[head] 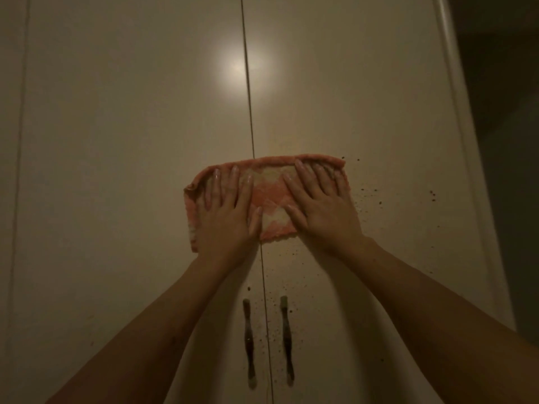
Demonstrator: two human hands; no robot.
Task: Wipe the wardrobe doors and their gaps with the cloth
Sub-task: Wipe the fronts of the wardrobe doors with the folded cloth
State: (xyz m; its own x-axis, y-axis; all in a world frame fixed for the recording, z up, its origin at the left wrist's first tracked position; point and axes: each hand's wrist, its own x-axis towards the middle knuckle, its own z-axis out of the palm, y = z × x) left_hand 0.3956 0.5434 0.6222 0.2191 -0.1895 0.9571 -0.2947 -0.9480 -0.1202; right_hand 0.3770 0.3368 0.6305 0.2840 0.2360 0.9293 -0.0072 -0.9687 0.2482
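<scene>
Pink-and-white cloth (269, 199) pressed flat mid-frame, straddling gap (250, 118) between wardrobe doors (131, 141). Left hand (226, 212) and right hand (319, 205) both spread wide, palms on it (not gripping). Dark specks (370, 196) lower right, handles (248, 336) below.

Before us: two pale wardrobe doors, left door (131, 170) and right door (350, 112), meeting at a dark vertical gap (248, 97). On them we list:
- one cloth (271, 196), pink and cream, pressed flat across the gap, more of it on the right door;
- two dark upright handles, left handle (248, 339) and right handle (287, 339), one each side of the gap, low down;
- dark specks (367, 196) scattered on the right door beside and below the cloth;
- a round glare (243, 70) high on the gap.
</scene>
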